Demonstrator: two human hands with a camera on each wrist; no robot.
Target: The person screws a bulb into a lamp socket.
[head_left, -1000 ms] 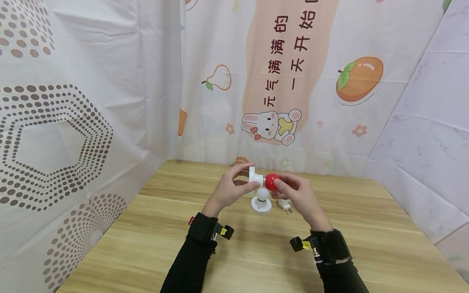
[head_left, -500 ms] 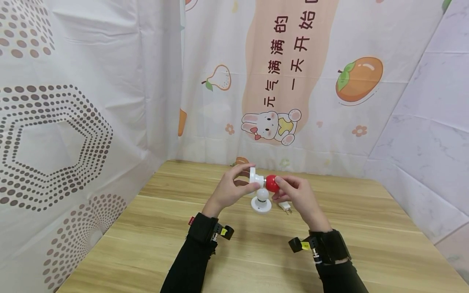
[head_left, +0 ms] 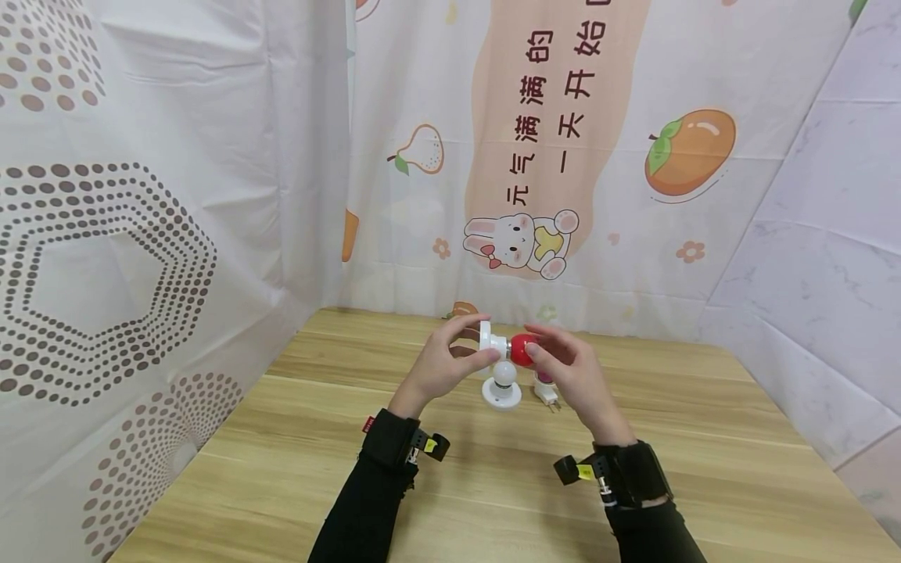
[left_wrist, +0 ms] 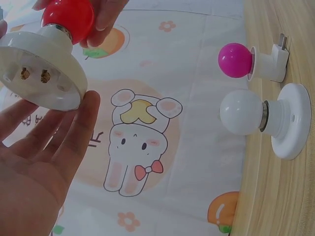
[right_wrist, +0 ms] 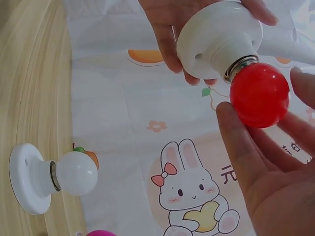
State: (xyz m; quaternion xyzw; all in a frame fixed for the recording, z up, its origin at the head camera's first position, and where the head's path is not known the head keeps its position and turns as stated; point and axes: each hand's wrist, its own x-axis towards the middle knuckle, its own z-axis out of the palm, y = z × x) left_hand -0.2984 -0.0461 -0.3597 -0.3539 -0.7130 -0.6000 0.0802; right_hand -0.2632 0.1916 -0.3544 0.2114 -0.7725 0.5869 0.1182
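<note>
Above the table, my left hand [head_left: 439, 363] grips a round white lamp holder [right_wrist: 216, 39] by its wide base, tilted on its side. My right hand [head_left: 580, 383] has thumb and fingers around a red light bulb [right_wrist: 260, 96]. The bulb's metal screw base sits partly in the holder's mouth, with some thread showing. In the left wrist view, the holder's underside faces the camera, and two brass terminals show inside it.
Below the hands, a second white lamp holder [left_wrist: 295, 120] stands on the wooden table [head_left: 464, 485] with a white bulb [left_wrist: 241, 112] in it. Beside it lies a white plug-in socket [left_wrist: 270, 64] with a pink bulb [left_wrist: 235, 60]. A printed curtain [head_left: 408, 94] hangs behind.
The right hand's fingers shift back and then forward around the red bulb, uncovering part of the pink bulb behind. The left hand and the lamp holder stay almost still.
</note>
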